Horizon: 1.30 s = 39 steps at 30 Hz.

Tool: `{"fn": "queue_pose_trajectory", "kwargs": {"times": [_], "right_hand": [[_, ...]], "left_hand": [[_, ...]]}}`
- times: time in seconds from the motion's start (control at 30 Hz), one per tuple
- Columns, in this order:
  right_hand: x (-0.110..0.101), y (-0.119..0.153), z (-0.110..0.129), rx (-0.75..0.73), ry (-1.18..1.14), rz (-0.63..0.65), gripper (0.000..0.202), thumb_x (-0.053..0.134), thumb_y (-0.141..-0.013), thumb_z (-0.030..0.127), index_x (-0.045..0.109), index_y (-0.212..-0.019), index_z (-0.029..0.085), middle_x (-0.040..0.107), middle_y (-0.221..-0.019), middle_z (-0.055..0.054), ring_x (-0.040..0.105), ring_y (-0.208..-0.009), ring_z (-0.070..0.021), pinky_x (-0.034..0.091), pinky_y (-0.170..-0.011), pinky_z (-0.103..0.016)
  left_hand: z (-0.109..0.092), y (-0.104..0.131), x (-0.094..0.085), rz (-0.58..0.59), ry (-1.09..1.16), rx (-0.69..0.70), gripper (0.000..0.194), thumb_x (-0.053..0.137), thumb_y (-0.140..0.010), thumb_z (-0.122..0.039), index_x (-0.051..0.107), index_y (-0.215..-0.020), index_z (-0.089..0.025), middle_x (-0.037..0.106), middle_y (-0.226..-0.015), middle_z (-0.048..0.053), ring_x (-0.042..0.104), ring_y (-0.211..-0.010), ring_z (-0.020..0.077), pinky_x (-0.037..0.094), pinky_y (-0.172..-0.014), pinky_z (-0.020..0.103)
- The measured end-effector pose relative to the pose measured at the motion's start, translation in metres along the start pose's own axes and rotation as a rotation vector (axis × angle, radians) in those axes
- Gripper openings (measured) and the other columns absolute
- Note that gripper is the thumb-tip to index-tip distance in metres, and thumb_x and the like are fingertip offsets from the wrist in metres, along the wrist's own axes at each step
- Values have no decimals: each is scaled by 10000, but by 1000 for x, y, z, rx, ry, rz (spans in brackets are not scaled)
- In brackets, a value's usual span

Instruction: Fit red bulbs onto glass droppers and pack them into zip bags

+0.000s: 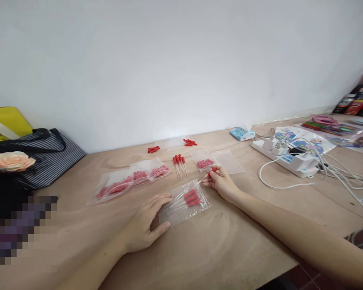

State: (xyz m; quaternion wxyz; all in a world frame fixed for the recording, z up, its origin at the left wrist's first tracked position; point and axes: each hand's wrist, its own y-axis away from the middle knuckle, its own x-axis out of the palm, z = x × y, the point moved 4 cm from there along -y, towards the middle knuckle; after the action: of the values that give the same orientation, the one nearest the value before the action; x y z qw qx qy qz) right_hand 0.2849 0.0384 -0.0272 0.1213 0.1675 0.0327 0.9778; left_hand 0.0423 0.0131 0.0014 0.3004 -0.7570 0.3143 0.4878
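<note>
My left hand [149,219] lies on the table with its fingers stretched out and thumb apart, the fingertips at the left edge of a clear zip bag [167,215]. Inside that bag are several droppers with red bulbs [192,198]. Between the fingers of my right hand [219,185] is a dropper [211,172], pinched at its red bulb, its clear tube pointing left towards the bag. Several loose droppers [179,161] lie side by side just behind the bag. Another bag of droppers [205,162] lies beyond my right hand, partly over a flat clear bag [230,162].
Filled bags [121,183] overlap in a row at left. Red bulbs [153,149] and more red bulbs [190,142] lie near the wall. A white power strip [286,159] with tangled cables, a blue packet [242,133] and a striped bag [51,161] stand around the table.
</note>
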Motion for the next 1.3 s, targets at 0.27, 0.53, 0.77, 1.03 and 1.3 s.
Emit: {"fn": "queue_pose_trajectory", "kwargs": {"times": [0.27, 0.53, 0.77, 1.03, 1.3], "right_hand": [[14, 8, -5, 26, 164, 259, 246, 518, -746, 358, 352, -853, 211, 502, -436, 101, 406, -279, -65, 264, -290, -145], [20, 6, -13, 85, 339, 370, 320, 668, -619, 392, 537, -792, 158, 584, -542, 34, 439, -345, -50, 312, -323, -164], [21, 6, -14, 38, 432, 356, 293, 694, -590, 393, 542, -649, 149, 533, -477, 48, 416, -351, -44, 323, -332, -166], [16, 8, -7, 15, 402, 442, 335, 725, -551, 360, 499, -693, 157, 518, -536, 59, 439, -413, -42, 340, -385, -164], [17, 11, -9, -9, 412, 487, 343, 681, -601, 413, 466, -708, 169, 495, -541, 68, 426, -385, -41, 324, -350, -165]], "left_hand": [[-6, -1, -4, 1, -2, -6, 472, 449, -819, -320, 302, -1259, -233, 415, -1298, 81, 386, -1183, 247, 345, -970, 431], [-3, 0, -1, -37, 28, -17, 474, 460, -809, -327, 334, -1255, -229, 427, -1292, 82, 391, -1177, 254, 333, -974, 439], [-8, -2, -5, -11, 17, -28, 457, 462, -805, -309, 352, -1238, -218, 439, -1287, 81, 396, -1181, 250, 345, -973, 430], [-7, -2, -4, -12, 25, -13, 455, 464, -804, -313, 363, -1238, -225, 441, -1283, 83, 399, -1173, 252, 340, -970, 440], [-8, -3, -5, 3, 15, -17, 444, 456, -808, -315, 367, -1235, -232, 439, -1287, 76, 397, -1179, 254, 345, -973, 435]]}}
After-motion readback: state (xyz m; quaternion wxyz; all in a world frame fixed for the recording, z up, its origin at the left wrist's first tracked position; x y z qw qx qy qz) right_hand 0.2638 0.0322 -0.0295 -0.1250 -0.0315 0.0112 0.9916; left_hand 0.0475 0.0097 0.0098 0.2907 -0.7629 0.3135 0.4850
